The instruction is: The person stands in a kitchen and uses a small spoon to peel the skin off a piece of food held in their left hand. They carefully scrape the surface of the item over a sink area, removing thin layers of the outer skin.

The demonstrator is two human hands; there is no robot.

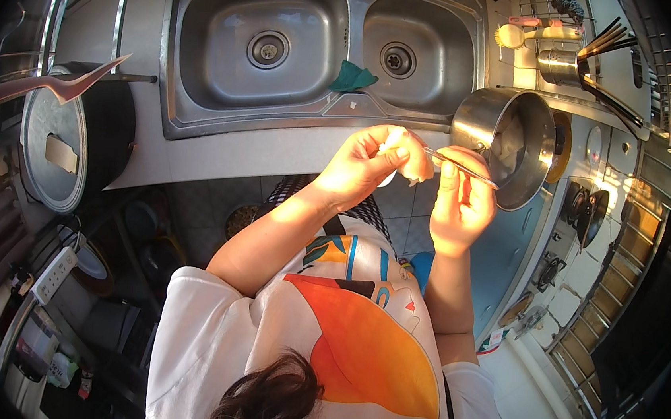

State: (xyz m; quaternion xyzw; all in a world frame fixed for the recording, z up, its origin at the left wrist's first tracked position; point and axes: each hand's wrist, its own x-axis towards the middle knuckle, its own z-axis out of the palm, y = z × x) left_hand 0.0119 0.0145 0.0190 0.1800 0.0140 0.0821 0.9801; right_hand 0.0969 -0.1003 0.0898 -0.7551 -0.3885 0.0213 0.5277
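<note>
In the sunlight before the front edge of the counter, my left hand [359, 162] pinches a pale pinkish piece of what looks like raw meat or skin [416, 161]. My right hand [462, 205] grips slim metal tweezers [469, 173] between thumb and fingers. Their tip reaches leftward to the piece; whether it has hold of anything is too small to tell. Just beyond my right hand, a stainless steel pot [474, 115] stands at the counter's right end. Several pale pieces [507, 144] lie inside it.
Behind my hands is a double-basin steel sink [314, 115], with a green cloth [353, 77] over its divider. A large dark lidded pot [112, 130] stands left. Chopsticks in a metal holder [557, 67] and a brush [511, 37] are at back right, a gas burner [550, 271] farther right.
</note>
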